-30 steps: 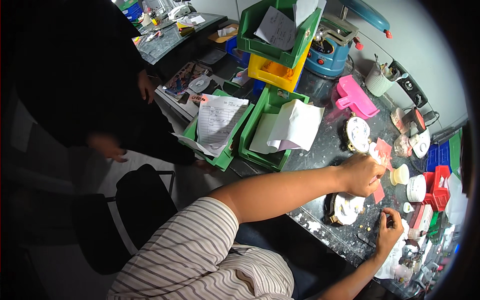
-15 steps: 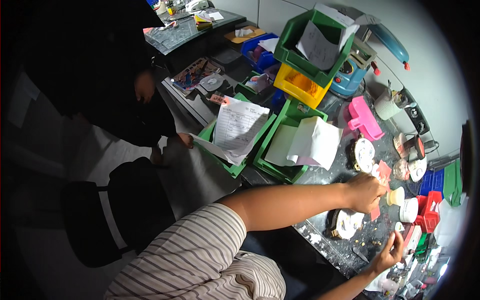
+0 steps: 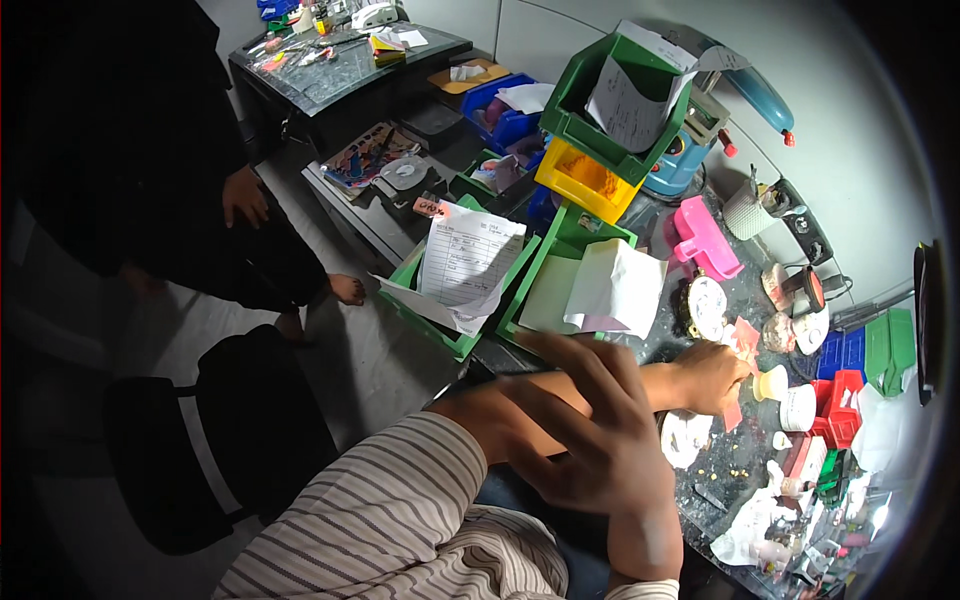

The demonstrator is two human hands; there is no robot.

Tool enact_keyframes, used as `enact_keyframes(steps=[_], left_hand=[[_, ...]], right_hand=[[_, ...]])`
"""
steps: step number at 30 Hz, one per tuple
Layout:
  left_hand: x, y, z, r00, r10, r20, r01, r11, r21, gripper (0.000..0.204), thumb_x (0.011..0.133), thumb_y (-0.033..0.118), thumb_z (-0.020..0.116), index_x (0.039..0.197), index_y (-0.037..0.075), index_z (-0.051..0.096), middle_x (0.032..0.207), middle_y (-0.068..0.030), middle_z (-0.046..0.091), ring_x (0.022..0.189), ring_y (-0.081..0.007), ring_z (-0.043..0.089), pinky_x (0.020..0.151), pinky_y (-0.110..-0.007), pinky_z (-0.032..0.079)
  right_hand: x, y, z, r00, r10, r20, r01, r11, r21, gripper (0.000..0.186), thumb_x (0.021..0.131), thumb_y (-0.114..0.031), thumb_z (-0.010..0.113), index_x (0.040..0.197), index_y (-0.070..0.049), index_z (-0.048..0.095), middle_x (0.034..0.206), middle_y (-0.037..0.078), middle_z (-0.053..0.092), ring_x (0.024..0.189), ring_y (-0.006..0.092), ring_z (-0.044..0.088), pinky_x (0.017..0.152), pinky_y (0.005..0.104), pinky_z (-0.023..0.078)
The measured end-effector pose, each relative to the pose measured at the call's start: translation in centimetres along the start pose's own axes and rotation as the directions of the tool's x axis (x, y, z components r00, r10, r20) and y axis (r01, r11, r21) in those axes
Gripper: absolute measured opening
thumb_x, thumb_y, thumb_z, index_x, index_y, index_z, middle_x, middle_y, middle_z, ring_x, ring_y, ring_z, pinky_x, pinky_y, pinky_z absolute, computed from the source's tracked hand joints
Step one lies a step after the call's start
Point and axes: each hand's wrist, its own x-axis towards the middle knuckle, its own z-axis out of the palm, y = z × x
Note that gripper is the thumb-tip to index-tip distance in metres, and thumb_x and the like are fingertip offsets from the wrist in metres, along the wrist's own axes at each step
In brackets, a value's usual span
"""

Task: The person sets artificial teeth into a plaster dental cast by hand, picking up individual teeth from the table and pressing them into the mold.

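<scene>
My left hand (image 3: 712,378) rests on the dark bench, closed over something I cannot make out, beside pink sheets (image 3: 741,338). A round white plaster piece (image 3: 686,440) lies just below it, and another white piece in a gold frame (image 3: 707,308) sits beyond it. A cream cup (image 3: 768,382) and a white tub (image 3: 797,408) stand to its right. My right hand (image 3: 590,430) is raised in front of my left forearm, blurred, with its fingers spread and nothing visible in them.
Green bins with papers (image 3: 462,275), a yellow bin (image 3: 585,185) and a pink dustpan (image 3: 700,240) crowd the back. Red bins (image 3: 840,405) and small items line the right. At left a person in dark clothing (image 3: 120,120) stands behind a black chair (image 3: 220,440).
My right hand has risen from the bench at the right and moved left, its fingers opening wide. My left hand stays by the pink sheets. The person at left has shifted slightly.
</scene>
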Motion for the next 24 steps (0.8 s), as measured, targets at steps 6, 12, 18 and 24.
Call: enact_keyframes(steps=[6,12,18,24], left_hand=[[-0.5,0.3,-0.7,0.993,-0.072,0.096,0.067,0.996,0.052,0.020,0.075,0.020,0.069,0.087,0.004,0.069,0.084,-0.0217,0.070,0.081,-0.0412,0.070,0.075,-0.051,0.055],[-0.6,0.4,-0.5,0.981,-0.128,0.144,0.122,0.991,0.051,0.031,0.074,0.029,0.076,0.094,0.005,0.074,0.093,-0.0179,0.072,0.087,-0.0384,0.070,0.076,-0.050,0.053],[-1.2,1.9,-3.1,0.996,0.084,0.038,-0.082,0.994,-0.067,0.027,0.075,0.028,0.073,0.089,0.005,0.075,0.092,-0.0201,0.071,0.089,-0.0399,0.069,0.078,-0.050,0.053],[-3.1,2.3,-5.5,0.987,0.115,-0.111,-0.121,0.991,-0.050,0.025,0.075,0.026,0.072,0.088,0.004,0.074,0.090,-0.0206,0.071,0.088,-0.0404,0.069,0.077,-0.050,0.053]], right_hand=[[2.4,1.5,3.6,0.980,-0.040,0.195,0.018,0.993,0.115,0.035,0.074,-0.025,0.085,0.105,-0.010,0.077,0.141,0.011,0.060,0.112,0.0333,0.057,0.093,0.0435,0.044],[2.3,2.0,5.1,0.988,-0.047,0.147,0.025,0.989,0.147,0.042,0.074,-0.019,0.084,0.112,-0.003,0.074,0.126,0.012,0.068,0.106,0.0317,0.059,0.092,0.0418,0.046],[2.1,3.9,5.0,0.990,-0.088,-0.106,0.109,0.973,0.206,0.057,0.072,-0.005,0.084,0.125,0.007,0.066,0.131,0.020,0.066,0.103,0.0366,0.065,0.088,0.0432,0.053],[1.5,3.6,4.3,0.949,0.133,-0.288,-0.067,0.971,0.229,0.063,0.072,0.002,0.079,0.131,0.014,0.060,0.132,0.030,0.064,0.115,0.0413,0.067,0.097,0.0411,0.054]])
